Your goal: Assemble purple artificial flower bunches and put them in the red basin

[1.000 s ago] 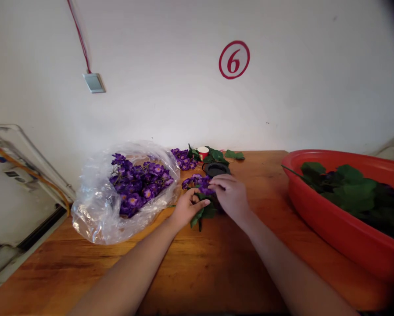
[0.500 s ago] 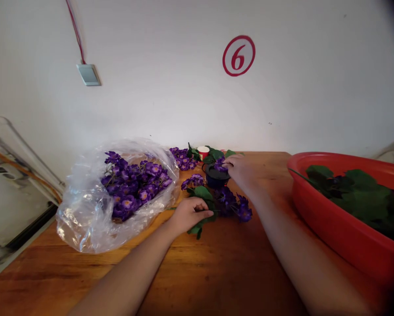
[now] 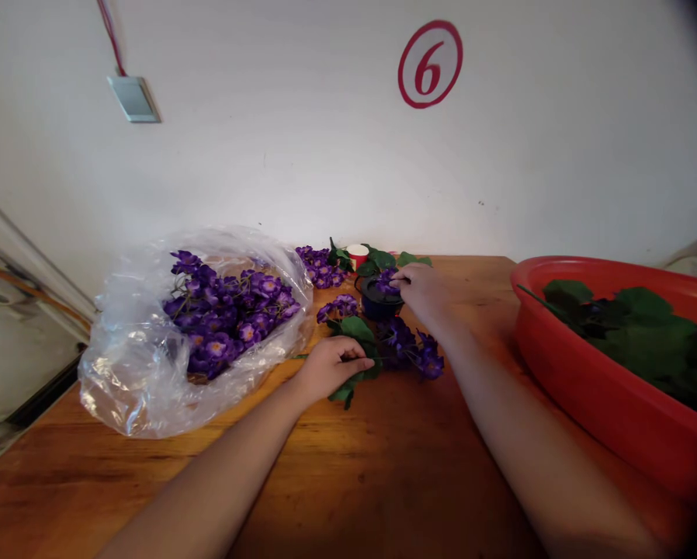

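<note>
Left hand (image 3: 335,367) closed on partly hidden leafy stem (image 3: 357,329); right fingertips pinching purple blossom (image 3: 386,281), its underside hidden.

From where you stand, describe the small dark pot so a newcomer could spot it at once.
Start at the big red tub on the right of the wooden table. Look left to the right hand; its fingertips are over the small dark pot. Its dark blue side sets it apart from the red cup with the white top behind it.
</note>
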A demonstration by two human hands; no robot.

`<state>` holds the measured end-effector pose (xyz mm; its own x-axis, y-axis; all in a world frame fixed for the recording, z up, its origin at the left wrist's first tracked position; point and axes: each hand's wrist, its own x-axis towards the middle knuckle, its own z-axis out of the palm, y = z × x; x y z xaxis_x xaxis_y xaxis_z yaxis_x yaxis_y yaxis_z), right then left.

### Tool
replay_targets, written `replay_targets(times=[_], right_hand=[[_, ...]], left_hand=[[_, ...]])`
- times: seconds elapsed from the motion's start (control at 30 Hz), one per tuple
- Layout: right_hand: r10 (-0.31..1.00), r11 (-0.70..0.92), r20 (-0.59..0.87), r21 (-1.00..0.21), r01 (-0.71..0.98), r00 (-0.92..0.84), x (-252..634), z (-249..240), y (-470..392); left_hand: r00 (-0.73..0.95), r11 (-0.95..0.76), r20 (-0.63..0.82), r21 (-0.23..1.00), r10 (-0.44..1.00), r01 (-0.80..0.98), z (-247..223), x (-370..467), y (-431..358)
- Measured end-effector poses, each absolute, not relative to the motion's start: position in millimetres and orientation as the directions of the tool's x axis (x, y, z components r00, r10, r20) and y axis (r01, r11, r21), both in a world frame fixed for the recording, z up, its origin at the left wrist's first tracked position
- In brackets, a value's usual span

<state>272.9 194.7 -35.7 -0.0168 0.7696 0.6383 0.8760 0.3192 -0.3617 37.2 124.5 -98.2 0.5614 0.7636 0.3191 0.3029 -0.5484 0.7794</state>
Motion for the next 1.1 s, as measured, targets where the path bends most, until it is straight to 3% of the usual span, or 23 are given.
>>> replay_targets(times=[0.27, 0.73, 0.97, 1.1], right_hand=[[0.761, 0.283, 0.644, -0.432, 0.856, 0.073, 273.0, -27.2, 188.6], [0.853, 0.216, 0.519, -0.454, 0.864, 0.060, 272.5, -13.4, 179.1], [0.855, 0.192, 0.491, -0.602, 0.775, 0.170, 273.1, 7.1, 155.8], [0.790, 0.263, 0.559, -0.679, 0.686, 0.251, 272.5, -7.4, 122.1]], left_hand=[[0.567, -0.561, 0.342, 0.782, 0.749, 0.270, -100.0, 37.0, 126.1], [0.555, -0.540, 0.309, 0.780, 0.772, 0.317, -100.4, 36.6, 125.5], [0.546, -0.495, 0.292, 0.827, 0.785, 0.268, -100.1, 35.8, 127.1], [0.535, -0.412, 0.239, 0.882, 0.810, 0.229, -98.6, 37.2, 128.4]])
